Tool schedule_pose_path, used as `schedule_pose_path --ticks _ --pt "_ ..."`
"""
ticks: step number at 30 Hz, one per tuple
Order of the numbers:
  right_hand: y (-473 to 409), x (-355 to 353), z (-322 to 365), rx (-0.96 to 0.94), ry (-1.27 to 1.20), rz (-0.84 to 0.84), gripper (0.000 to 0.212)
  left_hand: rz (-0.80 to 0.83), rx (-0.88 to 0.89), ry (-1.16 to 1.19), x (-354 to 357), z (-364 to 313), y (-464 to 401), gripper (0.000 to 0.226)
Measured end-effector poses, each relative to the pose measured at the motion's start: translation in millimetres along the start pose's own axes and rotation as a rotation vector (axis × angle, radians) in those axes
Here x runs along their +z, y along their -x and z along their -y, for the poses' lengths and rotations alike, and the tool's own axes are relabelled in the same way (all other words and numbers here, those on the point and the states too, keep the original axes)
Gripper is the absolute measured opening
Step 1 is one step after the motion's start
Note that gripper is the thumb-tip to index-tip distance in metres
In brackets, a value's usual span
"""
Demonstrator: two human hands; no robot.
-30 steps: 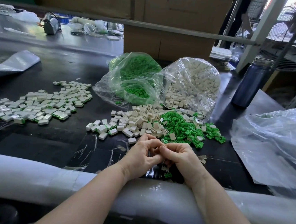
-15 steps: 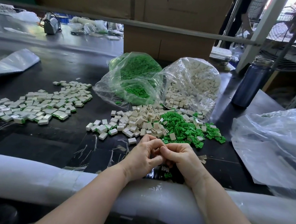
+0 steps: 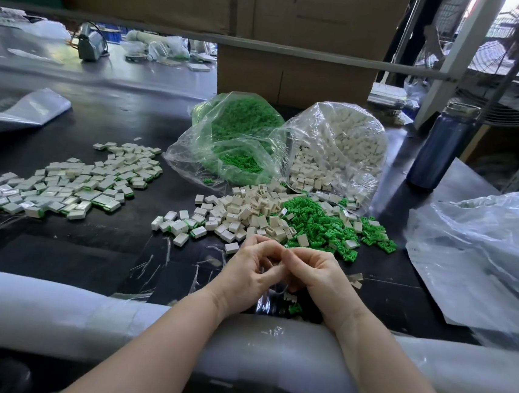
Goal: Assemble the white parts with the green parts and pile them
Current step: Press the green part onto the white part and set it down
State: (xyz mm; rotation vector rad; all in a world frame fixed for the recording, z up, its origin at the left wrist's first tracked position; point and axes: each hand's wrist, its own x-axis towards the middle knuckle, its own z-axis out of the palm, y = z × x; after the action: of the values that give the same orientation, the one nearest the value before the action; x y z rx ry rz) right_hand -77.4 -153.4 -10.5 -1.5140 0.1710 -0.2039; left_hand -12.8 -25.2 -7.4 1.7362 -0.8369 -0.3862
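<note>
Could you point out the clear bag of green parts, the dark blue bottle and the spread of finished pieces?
Clear plastic bag of green parts (image 3: 238, 137): head view, on its bulging middle.
Dark blue metal bottle (image 3: 440, 150): head view, mid-body.
Spread of finished white-and-green pieces (image 3: 72, 184): head view, centre of the spread.

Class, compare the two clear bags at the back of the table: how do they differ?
The left bag holds green parts; the right bag holds white ones. The left bag slumps low, while the right bag bulges taller. White parts spill from the right bag's mouth. Both are clear plastic, open toward the person.
</note>
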Motion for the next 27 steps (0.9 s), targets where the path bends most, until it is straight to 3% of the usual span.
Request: schedule_pose_path --ticks 6,17,21,27 --pt "1 -4 0 -0.071 0.045 -0.128 0.005 -0.094 -0.026 -0.043 -2 3 -4 0.016" --pt "0 -2 0 -0.095 0.139 -0.137 0.013 -0.094 -0.014 -0.117 -1 4 -2 0.013" --pt "0 -4 0 -0.109 0.157 -0.258 0.014 -0.266 -0.032 -0.107 -4 8 -2 0.015" --pt "-1 -7 -2 -0.104 0.202 -0.358 0.017 -0.692 -0.048 -0.049 -12 12 -4 0.018"
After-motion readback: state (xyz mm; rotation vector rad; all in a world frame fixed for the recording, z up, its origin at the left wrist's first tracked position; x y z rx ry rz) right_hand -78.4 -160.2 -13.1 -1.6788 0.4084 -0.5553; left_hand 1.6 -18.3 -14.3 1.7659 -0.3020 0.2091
